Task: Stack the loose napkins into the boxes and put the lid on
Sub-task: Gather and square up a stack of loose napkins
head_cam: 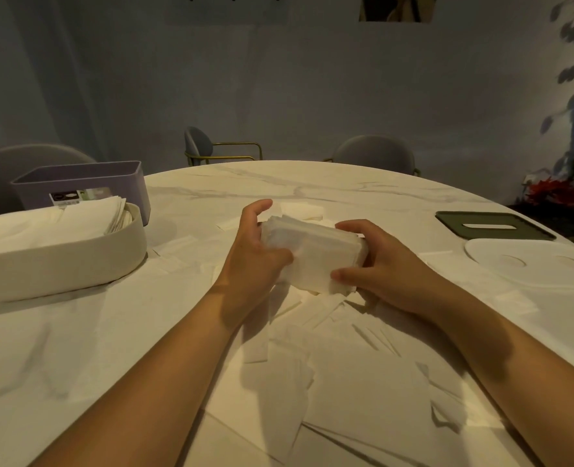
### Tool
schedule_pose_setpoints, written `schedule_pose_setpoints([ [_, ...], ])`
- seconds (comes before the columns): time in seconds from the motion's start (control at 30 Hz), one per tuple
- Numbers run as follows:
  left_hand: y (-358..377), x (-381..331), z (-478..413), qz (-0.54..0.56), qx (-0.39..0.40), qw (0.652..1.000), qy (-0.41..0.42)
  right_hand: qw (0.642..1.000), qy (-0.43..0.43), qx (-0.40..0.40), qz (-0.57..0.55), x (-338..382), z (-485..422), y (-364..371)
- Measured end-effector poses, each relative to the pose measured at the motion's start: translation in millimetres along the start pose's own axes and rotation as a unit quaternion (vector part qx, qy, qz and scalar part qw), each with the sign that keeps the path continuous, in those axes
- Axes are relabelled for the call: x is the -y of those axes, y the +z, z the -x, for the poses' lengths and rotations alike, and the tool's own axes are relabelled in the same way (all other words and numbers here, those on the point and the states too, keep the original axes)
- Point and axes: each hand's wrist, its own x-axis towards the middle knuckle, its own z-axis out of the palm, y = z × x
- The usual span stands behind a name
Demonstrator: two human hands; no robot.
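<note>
Grip of left hand (255, 254) and right hand (376, 264) clamps the napkin stack (315, 251), its underside hidden

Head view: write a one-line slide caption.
Left hand and right hand grip a stack of white paper napkins over the round white marble table, near a napkin-filled cream oval box.

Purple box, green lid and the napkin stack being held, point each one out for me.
purple box (130, 190): head view, front wall right of label.
green lid (528, 231): head view, surface right of slot.
napkin stack (312, 241): head view, top sheet.
</note>
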Motion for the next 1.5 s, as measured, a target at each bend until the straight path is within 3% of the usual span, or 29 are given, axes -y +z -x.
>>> schedule_pose_setpoints([
  [0.17,3,-1,2,0.031,-0.002,0.999,0.015,0.984,0.002,-0.057,-0.168,2,-2,-7],
  [0.4,5,1,7,-0.036,0.049,0.997,0.041,0.994,-0.047,-0.087,-0.037,-3,-5,-5],
  [0.77,3,7,6,-0.028,0.033,0.998,0.045,0.99,-0.018,-0.132,-0.049,-4,-9,-6],
  [1.1,4,5,4,-0.021,0.012,0.999,0.026,0.99,0.028,-0.104,-0.093,-1,-7,-10],
  [1.2,5,4,5,0.029,0.012,0.999,0.007,0.989,0.075,-0.019,-0.127,0,-2,-9],
  [1.27,5,2,6,0.056,0.009,0.998,0.0,0.991,0.05,0.026,-0.12,1,2,-5],
  [1.4,1,1,2,0.039,-0.008,0.999,-0.008,0.988,0.037,0.018,-0.148,1,2,-3],
  [1.5,-4,1,0,0.101,-0.038,0.992,-0.058,0.98,0.056,0.007,-0.19,0,0,-5],
])
